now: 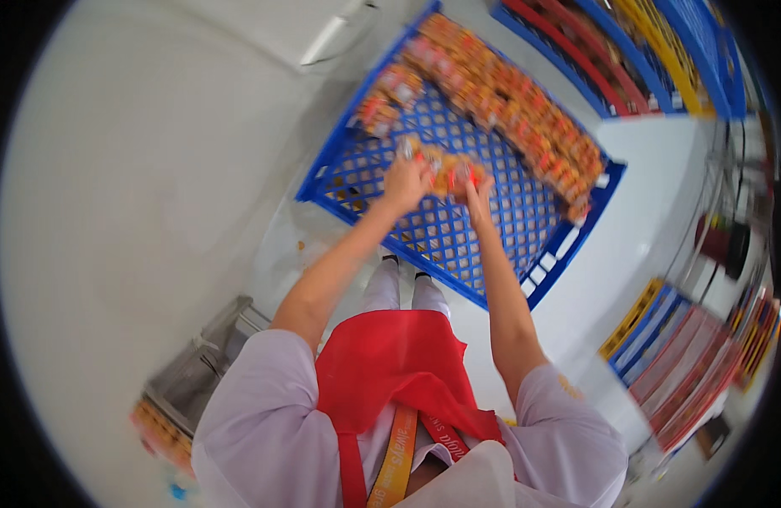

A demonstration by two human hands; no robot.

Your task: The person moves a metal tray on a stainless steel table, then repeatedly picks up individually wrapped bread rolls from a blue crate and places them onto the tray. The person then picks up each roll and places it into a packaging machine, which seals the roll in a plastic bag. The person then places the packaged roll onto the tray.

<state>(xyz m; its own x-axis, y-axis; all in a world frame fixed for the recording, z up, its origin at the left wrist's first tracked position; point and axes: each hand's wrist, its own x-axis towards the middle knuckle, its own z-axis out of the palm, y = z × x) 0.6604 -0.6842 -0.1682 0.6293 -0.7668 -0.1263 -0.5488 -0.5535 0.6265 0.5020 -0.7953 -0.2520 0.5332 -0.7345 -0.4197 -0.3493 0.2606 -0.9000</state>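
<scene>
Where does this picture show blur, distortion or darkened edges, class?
Head view: the held packets between left hand and right hand look smeared; head view: the stacked crates at upper right curve near the rim; head view: black vignetting fills the corners.

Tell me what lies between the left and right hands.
A short row of orange-brown packs, spanning from left hand to right hand, in the head view.

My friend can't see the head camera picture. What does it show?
A left hand and right hand hold orange-brown wrapped packs over a blue crate with a lattice bottom. Similar packs line its far side. A red apron shows below.
</scene>
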